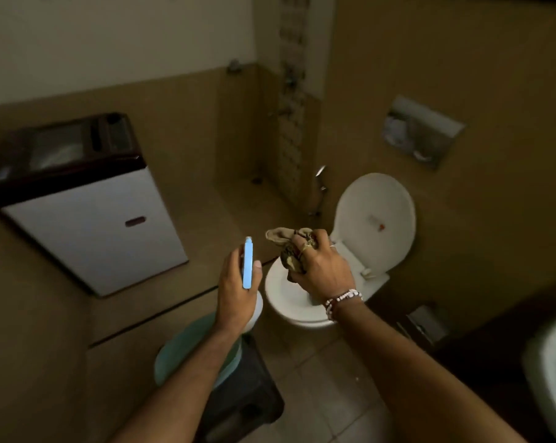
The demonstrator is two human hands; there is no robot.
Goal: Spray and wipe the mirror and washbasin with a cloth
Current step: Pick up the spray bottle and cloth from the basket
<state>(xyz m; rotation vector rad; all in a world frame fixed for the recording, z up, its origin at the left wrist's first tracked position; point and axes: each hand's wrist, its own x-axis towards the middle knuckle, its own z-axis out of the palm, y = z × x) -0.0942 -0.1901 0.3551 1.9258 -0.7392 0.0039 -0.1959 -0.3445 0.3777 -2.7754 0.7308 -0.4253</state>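
Note:
My left hand [235, 292] grips a spray bottle [247, 266] with a light blue top, held upright in the middle of the view. Just to its right, my right hand [321, 266] is closed around a crumpled brownish cloth [286, 247], one end of it sticking out to the left. Both hands hover in front of me above the toilet. The white washbasin [554, 372] shows only as a blurred edge at the far right. No mirror is in view.
A white toilet [289, 298] with its lid raised [375, 219] stands below my hands. A washing machine [88, 219] sits at the left. A teal bucket lid [181, 346] and a dark stool [244, 394] lie near my left forearm. The room is dim.

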